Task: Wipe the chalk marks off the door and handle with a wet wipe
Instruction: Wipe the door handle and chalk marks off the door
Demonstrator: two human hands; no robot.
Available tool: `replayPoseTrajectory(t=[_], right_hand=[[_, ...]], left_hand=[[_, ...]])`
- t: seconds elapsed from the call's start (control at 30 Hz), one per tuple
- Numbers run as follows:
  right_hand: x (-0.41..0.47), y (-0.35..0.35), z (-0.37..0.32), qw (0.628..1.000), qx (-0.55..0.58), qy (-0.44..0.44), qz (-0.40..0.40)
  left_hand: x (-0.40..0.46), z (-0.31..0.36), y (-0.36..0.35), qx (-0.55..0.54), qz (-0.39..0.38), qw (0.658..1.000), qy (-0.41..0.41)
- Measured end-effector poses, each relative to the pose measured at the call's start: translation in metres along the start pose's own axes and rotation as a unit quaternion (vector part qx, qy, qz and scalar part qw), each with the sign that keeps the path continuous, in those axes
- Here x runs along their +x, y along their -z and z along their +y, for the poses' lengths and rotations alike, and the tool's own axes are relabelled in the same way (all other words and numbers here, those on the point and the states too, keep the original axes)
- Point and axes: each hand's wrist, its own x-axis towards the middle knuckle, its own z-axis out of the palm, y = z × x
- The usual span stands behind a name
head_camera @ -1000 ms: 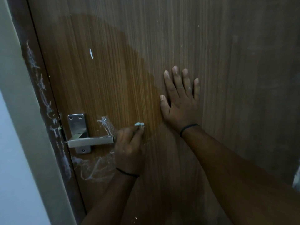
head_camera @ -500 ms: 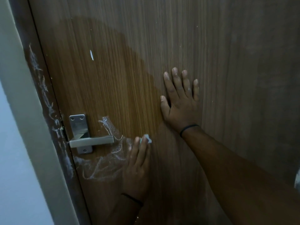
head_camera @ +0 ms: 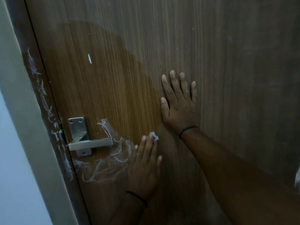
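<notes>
A brown wood-grain door (head_camera: 129, 78) fills the view. Its steel lever handle (head_camera: 90, 142) sits at lower left. White chalk scribbles (head_camera: 105, 166) spread below and to the right of the handle. More chalk (head_camera: 47, 108) runs down the dark door frame on the left. My left hand (head_camera: 144, 166) lies flat on the door just right of the scribbles, pressing a small pale wet wipe (head_camera: 154, 136) under its fingertips. My right hand (head_camera: 178, 101) is spread flat on the door higher up, holding nothing.
A darker damp patch covers the door's upper left, with a small white fleck (head_camera: 89, 58) in it. A pale wall (head_camera: 14, 143) borders the frame on the left. A pale object (head_camera: 297, 177) peeks in at the right edge.
My left hand slid down and to the right from beside the handle's end, flattening onto the door with the wipe, uncovering more chalk. The right hand stayed in place.
</notes>
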Motion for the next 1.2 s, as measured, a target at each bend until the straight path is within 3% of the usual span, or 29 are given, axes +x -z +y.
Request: replayPoseTrajectory(t=[0.1, 0.27, 0.47, 0.67, 0.87, 1.03, 1.2], right_hand=[[0.001, -0.001, 0.001, 1.0, 0.011, 0.002, -0.003], [0.0, 0.001, 0.0, 1.0, 0.003, -0.004, -0.003], [0.0, 0.001, 0.001, 1.0, -0.001, -0.001, -0.022], [-0.002, 0.001, 0.0, 0.999, -0.001, -0.005, -0.036], [-0.036, -0.012, -0.044, 0.995, 0.027, -0.092, -0.041], [-0.063, -0.023, -0.051, 0.999, 0.004, -0.025, -0.048], [-0.069, -0.025, -0.049, 0.999, -0.001, -0.015, -0.05]], left_hand=[[0.022, -0.004, 0.008, -0.021, 0.007, 0.999, 0.039], [-0.024, -0.015, -0.003, -0.001, -0.021, 0.999, 0.034], [0.023, -0.015, 0.013, -0.03, 0.026, 0.995, 0.089], [-0.007, -0.018, -0.006, -0.023, 0.017, 0.998, 0.052], [0.0, -0.03, 0.003, -0.011, 0.04, 0.997, 0.069], [-0.009, -0.044, 0.003, -0.013, 0.044, 0.995, 0.085], [-0.03, -0.041, -0.003, -0.035, 0.025, 0.994, 0.098]])
